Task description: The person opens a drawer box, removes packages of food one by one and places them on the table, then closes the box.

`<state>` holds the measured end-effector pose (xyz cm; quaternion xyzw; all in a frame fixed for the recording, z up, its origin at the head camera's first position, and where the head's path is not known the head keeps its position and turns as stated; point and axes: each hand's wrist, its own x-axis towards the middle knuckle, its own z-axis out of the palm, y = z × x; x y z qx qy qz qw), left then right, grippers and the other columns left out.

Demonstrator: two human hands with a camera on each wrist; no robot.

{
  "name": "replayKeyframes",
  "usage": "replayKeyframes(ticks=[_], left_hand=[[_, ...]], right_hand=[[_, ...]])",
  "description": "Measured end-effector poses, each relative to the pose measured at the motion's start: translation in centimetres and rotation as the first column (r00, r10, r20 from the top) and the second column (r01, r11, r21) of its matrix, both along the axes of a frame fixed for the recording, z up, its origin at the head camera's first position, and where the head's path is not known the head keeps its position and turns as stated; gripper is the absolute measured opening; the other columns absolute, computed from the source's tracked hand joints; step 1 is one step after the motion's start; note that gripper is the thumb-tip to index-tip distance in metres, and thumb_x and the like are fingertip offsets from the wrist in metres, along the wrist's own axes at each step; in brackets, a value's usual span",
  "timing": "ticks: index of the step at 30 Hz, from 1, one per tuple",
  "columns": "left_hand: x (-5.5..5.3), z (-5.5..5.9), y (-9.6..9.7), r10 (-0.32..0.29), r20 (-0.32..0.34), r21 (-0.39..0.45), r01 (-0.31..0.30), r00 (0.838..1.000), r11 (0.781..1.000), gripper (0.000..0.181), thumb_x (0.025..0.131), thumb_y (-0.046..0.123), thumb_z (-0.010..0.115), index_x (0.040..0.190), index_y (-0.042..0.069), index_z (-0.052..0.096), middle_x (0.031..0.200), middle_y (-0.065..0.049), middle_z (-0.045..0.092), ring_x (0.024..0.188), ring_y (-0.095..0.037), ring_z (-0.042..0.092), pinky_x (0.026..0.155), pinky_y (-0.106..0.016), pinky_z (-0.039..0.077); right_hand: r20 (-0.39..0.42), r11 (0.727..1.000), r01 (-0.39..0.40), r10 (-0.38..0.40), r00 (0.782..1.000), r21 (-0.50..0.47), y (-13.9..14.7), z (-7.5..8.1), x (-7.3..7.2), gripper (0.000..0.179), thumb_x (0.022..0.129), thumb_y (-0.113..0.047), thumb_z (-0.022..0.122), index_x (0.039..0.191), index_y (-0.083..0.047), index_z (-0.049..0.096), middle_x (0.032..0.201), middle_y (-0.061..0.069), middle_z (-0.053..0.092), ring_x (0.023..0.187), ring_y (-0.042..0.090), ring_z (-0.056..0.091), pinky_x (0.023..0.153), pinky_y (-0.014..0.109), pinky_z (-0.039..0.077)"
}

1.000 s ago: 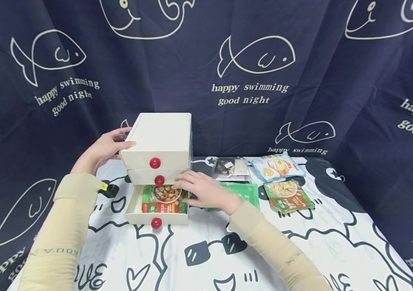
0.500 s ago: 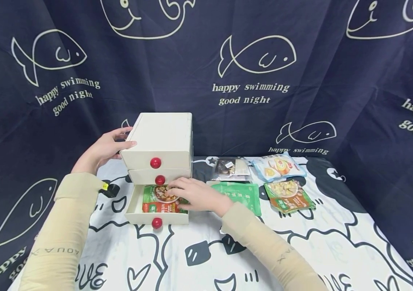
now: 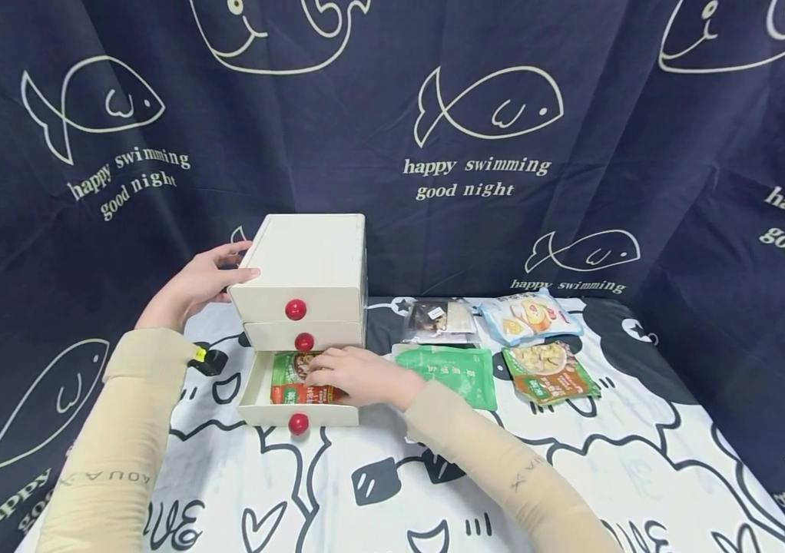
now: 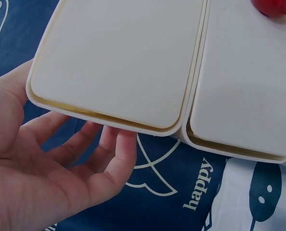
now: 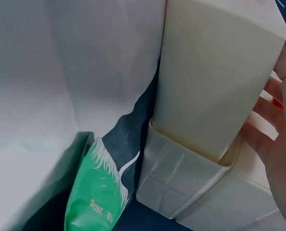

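Observation:
In the head view, a white cabinet (image 3: 309, 253) with three drawers and red knobs stands at the left. Its bottom drawer (image 3: 261, 415) is pulled out, and a green and red food packet (image 3: 287, 384) lies in it. My left hand (image 3: 195, 283) holds the cabinet's upper left edge, thumb on top. In the left wrist view its bent fingers (image 4: 126, 149) touch the cabinet's side. My right hand (image 3: 361, 376) reaches over the drawer's right wall (image 5: 215, 82) and rests on the packet, covering its right part. Its fingertips are partly hidden.
Right of the cabinet lie a green packet (image 3: 458, 372), a clear bag of dark food (image 3: 434, 319), a light blue packet (image 3: 527, 316) and a brown and green packet (image 3: 548, 372). A black item with a yellow mark (image 3: 209, 359) lies left. A dark curtain (image 3: 379, 138) hangs behind.
My right hand has moved left and slightly down, from the drawer's right rim to further over the packet. The left hand and the cabinet stay put.

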<state>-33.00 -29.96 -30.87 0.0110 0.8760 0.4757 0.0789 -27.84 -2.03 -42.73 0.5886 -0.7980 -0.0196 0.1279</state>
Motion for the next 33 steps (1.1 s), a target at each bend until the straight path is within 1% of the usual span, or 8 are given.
replayKeyframes(ticks=[4, 6, 11, 17, 22, 28, 33], left_hand=[[-0.1, 0.2, 0.1, -0.002, 0.010, 0.013, 0.002, 1.000, 1.000, 0.078, 0.089, 0.034, 0.066, 0.151, 0.022, 0.022, 0.153, -0.020, 0.018, 0.126, -0.036, 0.038, 0.096, -0.049, 0.044], [-0.1, 0.3, 0.1, -0.001, 0.011, 0.014, 0.001, 1.000, 1.000, 0.077, 0.089, 0.034, 0.066, 0.151, 0.022, 0.022, 0.153, -0.020, 0.018, 0.126, -0.036, 0.038, 0.096, -0.050, 0.044], [0.1, 0.2, 0.1, -0.003, 0.001, 0.006, 0.003, 1.000, 1.000, 0.081, 0.086, 0.040, 0.068, 0.151, 0.022, 0.023, 0.153, -0.019, 0.019, 0.125, -0.035, 0.039, 0.096, -0.048, 0.044], [0.1, 0.2, 0.0, -0.002, -0.007, -0.002, 0.002, 1.000, 1.000, 0.082, 0.085, 0.041, 0.068, 0.151, 0.022, 0.024, 0.153, -0.019, 0.019, 0.125, -0.035, 0.040, 0.095, -0.048, 0.045], [0.0, 0.2, 0.0, -0.003, -0.009, -0.003, 0.003, 1.000, 1.000, 0.080, 0.086, 0.040, 0.068, 0.151, 0.022, 0.023, 0.153, -0.019, 0.019, 0.124, -0.035, 0.040, 0.094, -0.048, 0.045], [-0.2, 0.0, -0.1, -0.002, -0.004, 0.003, 0.002, 1.000, 1.000, 0.078, 0.088, 0.037, 0.066, 0.151, 0.022, 0.023, 0.153, -0.020, 0.018, 0.125, -0.035, 0.039, 0.094, -0.047, 0.046], [-0.2, -0.1, -0.2, -0.007, -0.004, 0.002, 0.007, 1.000, 1.000, 0.077, 0.089, 0.037, 0.066, 0.151, 0.022, 0.023, 0.152, -0.020, 0.019, 0.123, -0.034, 0.040, 0.088, -0.041, 0.049]], right_hand=[[0.005, 0.996, 0.038, -0.039, 0.999, 0.085, -0.6, 0.2, 0.0, 0.054, 0.078, -0.032, 0.077, 0.128, -0.025, 0.058, 0.131, -0.005, 0.055, 0.120, 0.015, 0.049, 0.101, 0.033, 0.041], [0.015, 0.992, 0.052, -0.054, 0.998, 0.118, -0.8, 0.2, -0.1, 0.054, 0.079, -0.032, 0.076, 0.129, -0.026, 0.057, 0.132, -0.006, 0.054, 0.120, 0.015, 0.049, 0.100, 0.032, 0.042], [0.025, 0.985, 0.055, -0.060, 0.998, 0.165, -1.4, -0.1, -0.4, 0.050, 0.081, -0.035, 0.074, 0.128, -0.029, 0.057, 0.130, -0.006, 0.055, 0.116, 0.014, 0.052, 0.095, 0.029, 0.046], [0.017, 0.975, 0.055, -0.060, 0.998, 0.216, -2.0, -0.5, -0.9, 0.046, 0.083, -0.032, 0.072, 0.127, -0.029, 0.057, 0.131, -0.004, 0.055, 0.114, 0.015, 0.053, 0.093, 0.028, 0.047], [0.018, 0.960, 0.091, -0.100, 0.995, 0.265, -2.6, -0.6, -1.0, 0.047, 0.085, -0.027, 0.069, 0.130, -0.030, 0.054, 0.132, -0.005, 0.054, 0.115, 0.016, 0.054, 0.090, 0.028, 0.049], [0.004, 0.948, 0.135, -0.142, 0.990, 0.290, -3.3, -0.9, -0.9, 0.045, 0.092, -0.019, 0.059, 0.134, -0.033, 0.051, 0.133, -0.007, 0.054, 0.118, 0.016, 0.053, 0.086, 0.030, 0.051], [-0.042, 0.949, 0.153, -0.147, 0.988, 0.274, -3.8, -1.6, -0.8, 0.040, 0.096, -0.021, 0.052, 0.134, -0.034, 0.050, 0.132, -0.006, 0.054, 0.115, 0.017, 0.054, 0.082, 0.031, 0.052]])
